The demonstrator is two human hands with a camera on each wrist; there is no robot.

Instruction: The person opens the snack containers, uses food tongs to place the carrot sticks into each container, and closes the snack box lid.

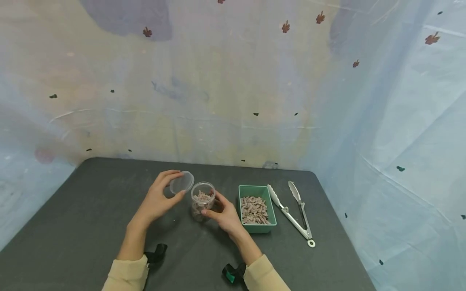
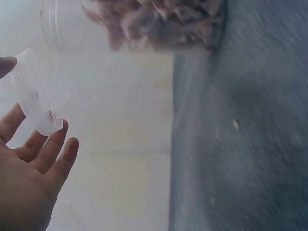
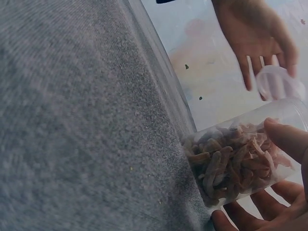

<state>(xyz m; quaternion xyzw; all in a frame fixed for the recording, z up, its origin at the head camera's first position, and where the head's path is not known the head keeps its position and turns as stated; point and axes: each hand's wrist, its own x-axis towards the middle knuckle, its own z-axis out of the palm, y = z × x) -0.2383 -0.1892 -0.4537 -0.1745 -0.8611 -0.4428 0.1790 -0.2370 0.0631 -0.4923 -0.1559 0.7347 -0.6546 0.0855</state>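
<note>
A clear plastic jar, part filled with brownish-pink dried strips, stands uncapped on the dark table. My right hand grips the jar from its right side, thumb in front and fingers behind. Up and to the left of the jar mouth, my left hand pinches a clear round lid by its edge, tilted and apart from the jar. In the left wrist view the lid sits between thumb and fingers. The strips show through the jar wall in the right wrist view.
Right of the jar stands a green rectangular tray holding many similar strips. Metal tongs lie spread beside it. A patterned plastic sheet hangs behind the table. A small crumb lies on the tabletop.
</note>
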